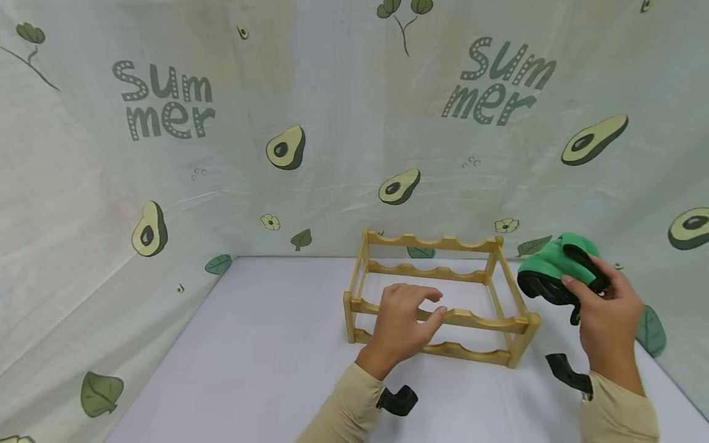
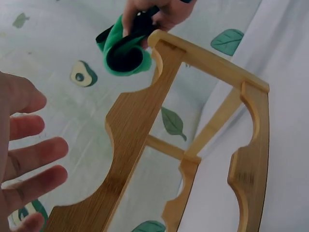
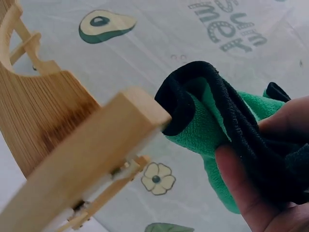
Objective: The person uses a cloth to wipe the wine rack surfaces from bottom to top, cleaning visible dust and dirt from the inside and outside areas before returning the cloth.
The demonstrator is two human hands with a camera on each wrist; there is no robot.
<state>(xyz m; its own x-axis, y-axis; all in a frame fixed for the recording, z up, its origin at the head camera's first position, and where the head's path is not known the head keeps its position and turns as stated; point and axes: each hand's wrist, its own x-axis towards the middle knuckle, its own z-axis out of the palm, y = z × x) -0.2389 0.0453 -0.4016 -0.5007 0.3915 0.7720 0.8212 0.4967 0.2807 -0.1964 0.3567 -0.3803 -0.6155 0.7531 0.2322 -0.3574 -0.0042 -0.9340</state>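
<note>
Right grip (image 1: 613, 315), green cloth (image 1: 556, 259) pinched within it, left grip (image 1: 400, 320) relaxed near wooden rack (image 1: 477, 319)

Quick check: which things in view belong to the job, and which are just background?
Likely the job:
- green cloth with black edging, held by the right hand
- wooden rack, near the left hand

Background:
- white tabletop
- avocado-print sheet

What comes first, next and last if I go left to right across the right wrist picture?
Wooden rack → green and black cloth → right hand, whose fingers pinch the cloth.
</note>
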